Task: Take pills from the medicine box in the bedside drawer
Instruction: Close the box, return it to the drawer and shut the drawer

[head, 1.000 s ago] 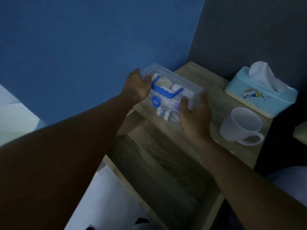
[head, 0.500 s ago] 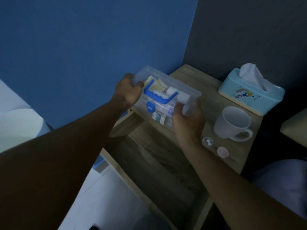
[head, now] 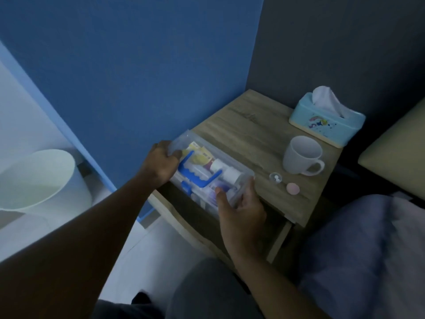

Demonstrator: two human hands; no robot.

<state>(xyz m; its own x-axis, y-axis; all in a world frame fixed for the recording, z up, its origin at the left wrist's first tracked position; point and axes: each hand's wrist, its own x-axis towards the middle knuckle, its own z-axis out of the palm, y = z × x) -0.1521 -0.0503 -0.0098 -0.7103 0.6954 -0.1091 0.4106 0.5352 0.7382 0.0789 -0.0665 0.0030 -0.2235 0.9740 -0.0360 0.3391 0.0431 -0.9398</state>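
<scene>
I hold a clear plastic medicine box (head: 239,173) with a blue handle and blue clasp, full of small packets and a white bottle. My left hand (head: 161,164) grips its far left end and my right hand (head: 241,208) grips its near right corner. The box hangs partly over the open bedside drawer (head: 276,236) and partly over the wooden tabletop (head: 248,134). On the tabletop to the right lie a small clear cap with white pills (head: 275,177) and a pink round lid (head: 292,188).
A white mug (head: 302,155) and a light-blue tissue box (head: 326,120) stand at the back right of the bedside table. A white waste bin (head: 39,180) sits on the floor to the left by the blue wall. Bedding (head: 368,249) lies at the right.
Both hands have carried the medicine box toward me and lower, from the tabletop out over the open drawer. The view has shifted, and the pill cap and waste bin have come into sight.
</scene>
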